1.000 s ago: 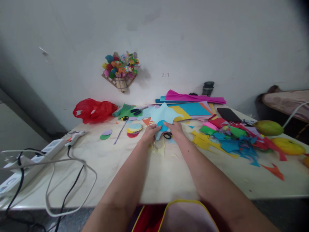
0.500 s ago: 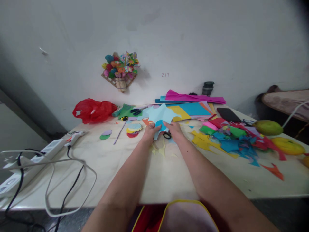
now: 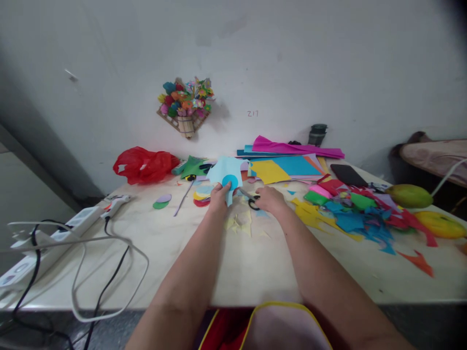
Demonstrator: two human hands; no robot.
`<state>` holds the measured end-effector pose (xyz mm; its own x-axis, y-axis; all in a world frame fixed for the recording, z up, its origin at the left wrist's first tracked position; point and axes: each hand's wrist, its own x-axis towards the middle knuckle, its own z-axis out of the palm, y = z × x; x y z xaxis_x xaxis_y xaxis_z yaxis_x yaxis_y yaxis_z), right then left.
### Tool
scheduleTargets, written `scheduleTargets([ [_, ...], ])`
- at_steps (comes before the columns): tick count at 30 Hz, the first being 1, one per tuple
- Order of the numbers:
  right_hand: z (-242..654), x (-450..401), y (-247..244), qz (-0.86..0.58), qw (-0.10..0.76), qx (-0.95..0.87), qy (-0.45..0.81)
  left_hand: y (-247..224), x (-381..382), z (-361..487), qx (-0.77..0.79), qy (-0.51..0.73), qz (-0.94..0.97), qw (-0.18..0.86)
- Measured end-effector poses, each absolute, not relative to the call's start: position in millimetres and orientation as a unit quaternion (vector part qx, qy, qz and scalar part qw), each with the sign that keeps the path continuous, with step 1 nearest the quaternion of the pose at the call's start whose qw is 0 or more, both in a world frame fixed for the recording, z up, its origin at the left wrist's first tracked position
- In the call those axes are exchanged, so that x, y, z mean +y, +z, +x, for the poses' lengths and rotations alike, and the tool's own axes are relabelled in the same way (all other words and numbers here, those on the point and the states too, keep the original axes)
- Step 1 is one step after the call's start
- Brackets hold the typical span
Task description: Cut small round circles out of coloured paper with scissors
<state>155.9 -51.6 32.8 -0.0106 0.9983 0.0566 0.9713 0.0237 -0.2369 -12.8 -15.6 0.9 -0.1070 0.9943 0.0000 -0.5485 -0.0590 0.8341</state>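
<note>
My left hand pinches a pale blue sheet of paper with cut-away edges, together with a brighter blue paper circle lying against it. To the right, the fingers of my right hand are closed at the handles of black-handled scissors. Their blades point left toward the lower edge of the sheet. Beneath the hands lie pale yellow paper scraps. A stack of cut circles, with yellow and red showing, is partly behind my left hand.
Coloured sheets lie at the back, near a phone. Paper scraps and mangoes are on the right. A red plastic bag sits back left. A power strip with loose cables occupies the left edge.
Both hands were on the pale blue sheet; now only my left holds it, shifted left and turned. My right hand has moved off the paper and handles the scissors.
</note>
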Motion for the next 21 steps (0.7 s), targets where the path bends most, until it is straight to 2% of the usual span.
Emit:
scheduleTargets([
  [3, 154.1, -54.1, 36.3, -0.698, 0.070, -0.710, 0.060, 1.7, -15.2, -13.3, 0.343, 0.665, 0.304, 0.590],
  [13, 145.2, -56.3, 35.6, -0.677, 0.053, -0.732, 0.054, 4.2, -16.1, -13.4, 0.326, 0.664, 0.280, 0.612],
  [21, 154.2, -51.6, 37.4, -0.698, 0.074, -0.711, 0.052, 5.2, -15.8, -15.2, 0.319, 0.662, 0.262, 0.626],
])
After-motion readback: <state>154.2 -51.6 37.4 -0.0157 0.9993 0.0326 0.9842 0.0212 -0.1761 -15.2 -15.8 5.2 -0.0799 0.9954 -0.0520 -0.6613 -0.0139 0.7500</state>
